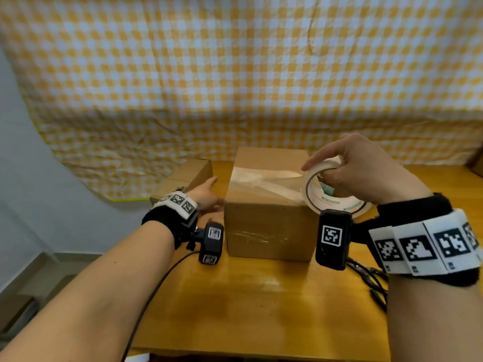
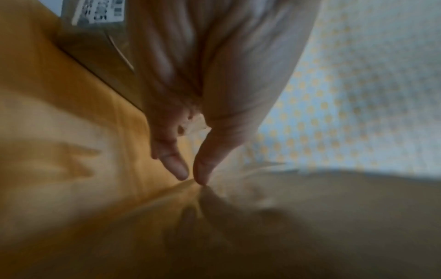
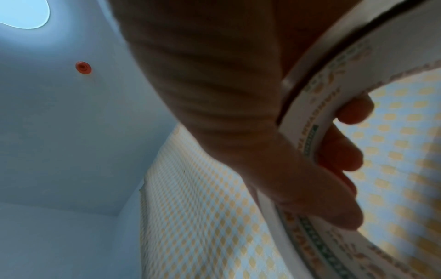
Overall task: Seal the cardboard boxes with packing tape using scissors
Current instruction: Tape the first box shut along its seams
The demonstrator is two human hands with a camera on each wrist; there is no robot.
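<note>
Tape roll held over the box's right top edge, strip drawn across the lid

The right hand point(image 1: 363, 171) curls through the core of the tape roll point(image 1: 332, 189), fingers point(image 3: 343, 152) inside, thumb outside; light and stiff, best kept by the core, since the film is sticky and likely to fold. Left of that grip the strip spans the cardboard box point(image 1: 269, 205). The left hand point(image 1: 209, 194) lies with fingers spread by its left wall. Scissors point(image 1: 371, 280) lie below the roll; bare table point(image 1: 248, 309) nearer gives room
</note>
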